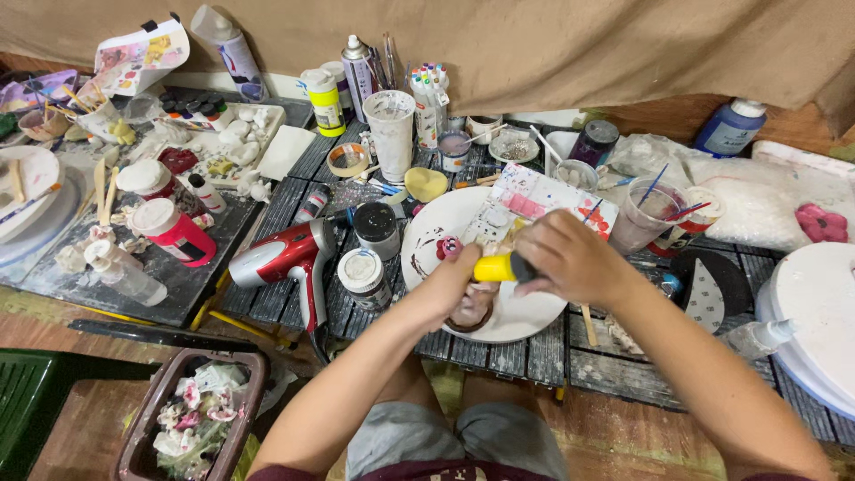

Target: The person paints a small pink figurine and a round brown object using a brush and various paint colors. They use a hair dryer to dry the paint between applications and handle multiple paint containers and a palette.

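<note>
Over the white plate (pixel 534 316) on the cluttered desk (pixel 499 347), both hands grip a yellow paint bottle (pixel 492 267), left hand (pixel 450 285) fingers holding its body, right hand (pixel 565 258) fingers clenched on the dark cap, apparently twisting it, which needs steady counter-grip.

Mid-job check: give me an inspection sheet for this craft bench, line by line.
Surface: dark slatted table, paint-stained.
Job's things: yellow bottle over white plate.
Clutter: red hair dryer, paint jars, rinse cup with brushes, palette.
Grippers: left hand grips the bottle's body; right hand closed over its dark cap end.
Cables: dryer cord hangs off the table edge.
Surroundings: brown bin of scraps, tan cloth backdrop.
</note>
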